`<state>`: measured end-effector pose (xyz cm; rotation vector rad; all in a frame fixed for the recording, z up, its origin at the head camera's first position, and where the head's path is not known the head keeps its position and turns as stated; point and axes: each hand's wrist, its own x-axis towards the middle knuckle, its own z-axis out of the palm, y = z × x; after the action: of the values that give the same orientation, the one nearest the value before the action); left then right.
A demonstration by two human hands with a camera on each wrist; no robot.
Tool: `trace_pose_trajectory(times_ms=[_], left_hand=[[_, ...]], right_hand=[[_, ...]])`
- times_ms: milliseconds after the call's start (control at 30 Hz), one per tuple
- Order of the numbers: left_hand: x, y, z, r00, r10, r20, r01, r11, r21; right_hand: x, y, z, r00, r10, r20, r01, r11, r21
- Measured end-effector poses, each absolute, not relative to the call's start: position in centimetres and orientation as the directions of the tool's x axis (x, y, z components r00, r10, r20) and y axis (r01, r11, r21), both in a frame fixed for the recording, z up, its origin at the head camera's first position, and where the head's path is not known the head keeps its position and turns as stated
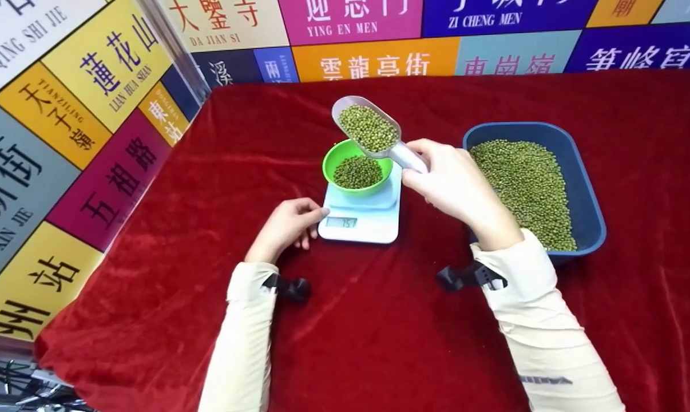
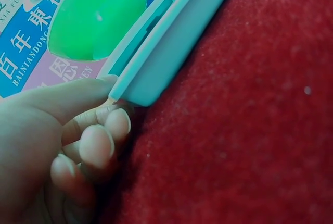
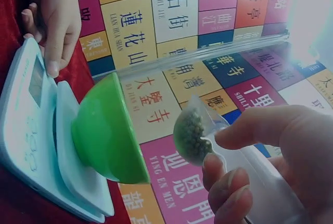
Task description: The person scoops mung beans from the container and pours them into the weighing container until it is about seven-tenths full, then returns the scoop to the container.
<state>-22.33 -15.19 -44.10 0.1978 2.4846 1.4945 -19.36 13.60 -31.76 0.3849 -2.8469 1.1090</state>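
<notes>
My right hand [image 1: 456,180] grips the handle of a clear scoop [image 1: 408,157] heaped with green mung beans [image 1: 368,128]. The scoop hangs over the far right rim of a green bowl [image 1: 332,166], which has more mung beans [image 1: 357,171] inside. That bowl sits on a pale blue kitchen scale [image 1: 373,228], its display [image 1: 341,222] lit with digits that look like 757. At the scale's front left corner is my left hand [image 1: 288,225]. In the left wrist view its thumb [image 2: 86,96] and forefinger pinch the scale's edge, the other fingers curled below.
Right of the scale stands a deep blue tub [image 1: 594,220] holding many mung beans [image 1: 522,189]. Red velvet cloth [image 1: 373,332] covers the table. Panels with printed place names [image 1: 373,63] rise behind and at the left. Cables [image 1: 7,372] lie at the lower left, beyond the cloth.
</notes>
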Motion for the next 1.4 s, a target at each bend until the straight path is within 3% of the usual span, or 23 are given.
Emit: trace_pose_trajectory(times_ms=[267,533,900,1400], left_hand=[[-22.1,-15.6,-43.5,-0.966,0.226,-0.128,-0.001,0.49,0.872],[-22.0,-15.9,-43.2,-0.966,0.223,-0.133,0.0,0.513,0.858],[-22.1,-15.4,-43.4,-0.964,0.227,-0.14,-0.003,0.515,0.857],[-22.1,-15.1,-43.8,-0.965,0.221,-0.143,-0.006,0.523,0.853]], right_hand=[[-19.6,13.4,-32.5,-0.956,-0.274,0.109,-0.267,0.646,-0.715],[-20.0,12.3,-33.4,-0.945,-0.29,0.152,-0.294,0.551,-0.781],[-20.7,12.8,-34.3,-0.967,-0.163,0.197,-0.255,0.65,-0.716],[-20.9,13.3,-35.0,-0.953,-0.197,0.228,-0.298,0.733,-0.611]])
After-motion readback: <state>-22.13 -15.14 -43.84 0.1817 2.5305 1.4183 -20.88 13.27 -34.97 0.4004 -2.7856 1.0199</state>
